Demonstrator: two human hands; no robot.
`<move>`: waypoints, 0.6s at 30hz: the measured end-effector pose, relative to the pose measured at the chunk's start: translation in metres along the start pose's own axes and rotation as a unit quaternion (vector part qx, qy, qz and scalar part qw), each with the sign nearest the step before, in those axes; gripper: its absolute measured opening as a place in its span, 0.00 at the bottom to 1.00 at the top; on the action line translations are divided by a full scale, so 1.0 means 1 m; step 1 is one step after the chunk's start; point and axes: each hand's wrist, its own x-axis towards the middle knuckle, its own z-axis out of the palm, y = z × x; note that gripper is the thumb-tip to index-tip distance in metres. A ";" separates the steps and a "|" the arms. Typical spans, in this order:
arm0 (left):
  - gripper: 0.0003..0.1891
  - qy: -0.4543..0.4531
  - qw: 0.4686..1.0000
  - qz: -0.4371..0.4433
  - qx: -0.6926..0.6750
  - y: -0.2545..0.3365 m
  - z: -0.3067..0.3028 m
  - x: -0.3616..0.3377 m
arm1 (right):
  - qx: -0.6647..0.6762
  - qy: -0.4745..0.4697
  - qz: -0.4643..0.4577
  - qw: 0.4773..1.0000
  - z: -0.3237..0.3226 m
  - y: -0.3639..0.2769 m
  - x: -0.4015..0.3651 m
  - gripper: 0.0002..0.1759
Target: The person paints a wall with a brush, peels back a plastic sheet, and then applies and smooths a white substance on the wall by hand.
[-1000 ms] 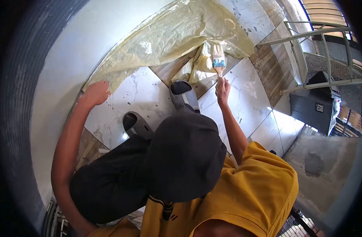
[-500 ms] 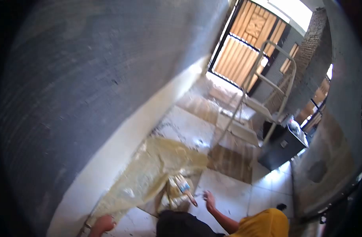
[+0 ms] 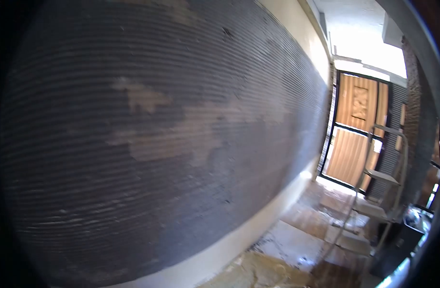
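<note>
Sitting far rt in the head view: dark box (image 3: 397, 246), w/ a shiny clear thing (image 3: 414, 219) at its top, too blurry to name. Stepladder (image 3: 355, 242) just beside it. L & R hands out of frame, so can't tell pose or grip. Yellowish plastic sheet (image 3: 258, 274) on floor (image 3: 289, 242), btm ctr, by wall (image 3: 133, 211).
</note>
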 end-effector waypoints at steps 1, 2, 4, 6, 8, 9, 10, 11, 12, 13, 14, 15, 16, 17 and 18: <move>0.25 0.036 0.999 -0.007 0.004 -0.001 -0.015 -0.004 | 0.032 -0.022 -0.012 0.999 0.027 -0.010 0.016 0.26; 0.25 0.065 0.998 -0.015 0.011 -0.003 -0.030 -0.012 | 0.061 -0.045 -0.018 0.997 0.052 -0.018 0.026 0.26; 0.24 0.113 0.993 -0.032 0.028 -0.004 -0.059 -0.037 | 0.110 -0.093 -0.020 0.989 0.096 -0.031 0.031 0.26; 0.23 0.149 0.987 -0.047 0.044 -0.003 -0.078 -0.056 | 0.150 -0.140 -0.015 0.979 0.139 -0.032 0.030 0.25; 0.22 0.181 0.981 -0.053 0.053 0.007 -0.096 -0.066 | 0.181 -0.177 -0.012 0.967 0.169 -0.037 0.038 0.25; 0.22 0.195 0.978 -0.051 0.056 0.014 -0.106 -0.065 | 0.194 -0.190 -0.011 0.962 0.180 -0.042 0.044 0.25; 0.22 0.204 0.976 -0.048 0.059 0.023 -0.118 -0.067 | 0.203 -0.202 -0.005 0.958 0.184 -0.046 0.046 0.25; 0.21 0.211 0.975 -0.045 0.062 0.032 -0.132 -0.067 | 0.212 -0.214 0.002 0.954 0.187 -0.049 0.047 0.25; 0.21 0.219 0.973 -0.041 0.065 0.041 -0.149 -0.067 | 0.221 -0.225 0.008 0.949 0.191 -0.056 0.048 0.26; 0.20 0.226 0.971 -0.038 0.068 0.051 -0.167 -0.071 | 0.229 -0.236 0.016 0.944 0.192 -0.064 0.048 0.26; 0.20 0.233 0.969 -0.034 0.071 0.064 -0.189 -0.074 | 0.238 -0.247 0.023 0.939 0.191 -0.073 0.046 0.26; 0.20 0.241 0.967 -0.030 0.074 0.077 -0.209 -0.077 | 0.246 -0.257 0.031 0.934 0.189 -0.082 0.047 0.26; 0.19 0.248 0.965 -0.025 0.076 0.091 -0.230 -0.079 | 0.253 -0.266 0.038 0.929 0.185 -0.092 0.048 0.27; 0.19 0.255 0.963 -0.019 0.079 0.106 -0.253 -0.078 | 0.262 -0.274 0.045 0.924 0.180 -0.104 0.049 0.27; 0.19 0.262 0.961 -0.011 0.083 0.122 -0.277 -0.078 | 0.272 -0.281 0.053 0.919 0.175 -0.117 0.048 0.28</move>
